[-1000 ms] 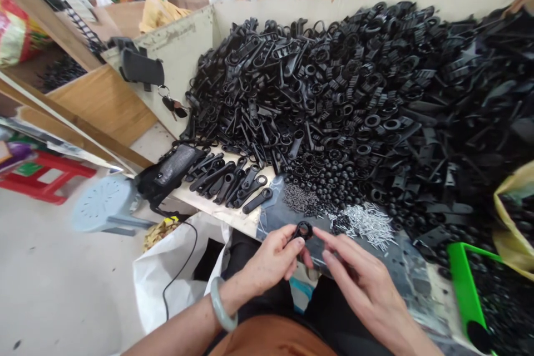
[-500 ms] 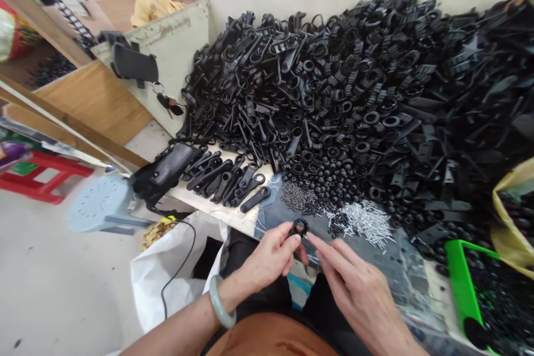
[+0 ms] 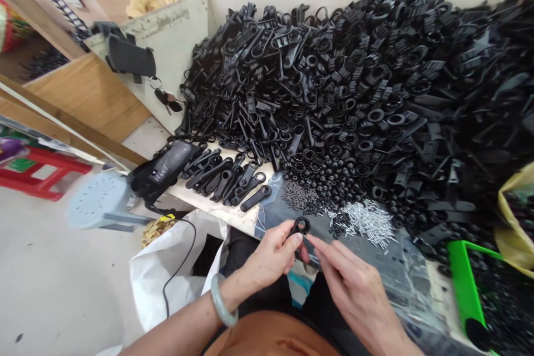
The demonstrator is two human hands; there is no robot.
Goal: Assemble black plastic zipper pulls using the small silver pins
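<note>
My left hand (image 3: 273,250), with a pale bangle on its wrist, is closed around a black ring-ended plastic part (image 3: 303,225). The ring points up and away from me; the rest of the part is hidden in the fingers. Close by on the right, my right hand (image 3: 352,272) has its thumb and forefinger together at the ring's lower edge. Whatever it pinches is too small to make out. Beyond the hands lie a heap of silver metal pins (image 3: 369,223), small dark grey pieces (image 3: 299,194) and black round beads (image 3: 334,175).
A large pile of black plastic parts (image 3: 292,72) fills the bench. Black handles (image 3: 225,178) lie in a row left, beside a black mesh pouch (image 3: 171,164). A green bin (image 3: 461,283) stands right, a white sack (image 3: 146,283) and blue stool (image 3: 100,200) left.
The view has shifted slightly. Both hands stay together at the ring-ended part, with only tiny finger movement.
</note>
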